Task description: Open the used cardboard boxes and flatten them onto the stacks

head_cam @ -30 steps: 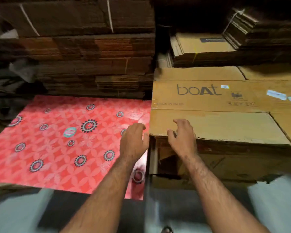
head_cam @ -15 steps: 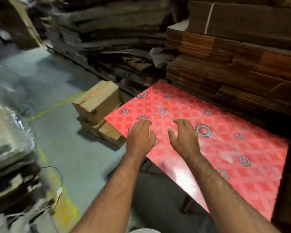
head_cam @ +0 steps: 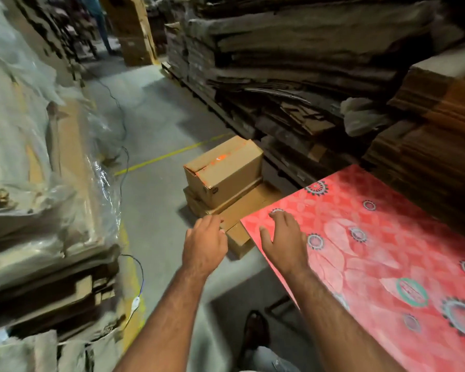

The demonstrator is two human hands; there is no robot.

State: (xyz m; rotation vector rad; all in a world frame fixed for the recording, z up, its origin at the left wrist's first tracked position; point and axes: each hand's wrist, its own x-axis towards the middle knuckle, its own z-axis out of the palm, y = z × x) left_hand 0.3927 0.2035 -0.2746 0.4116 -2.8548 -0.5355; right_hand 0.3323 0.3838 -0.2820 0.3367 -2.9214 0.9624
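Head view gives me tall flattened cardboard stacks [head_cam: 293, 65] behind a red patterned sheet [head_cam: 387, 251]; a closed cardboard box [head_cam: 226, 173] sits on the floor. My right hand [head_cam: 283, 241] and left hand [head_cam: 204, 244] hover relaxed, grasping nothing.

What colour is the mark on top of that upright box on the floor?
Orange, smeared along the top edge of the box; the head view shows it.
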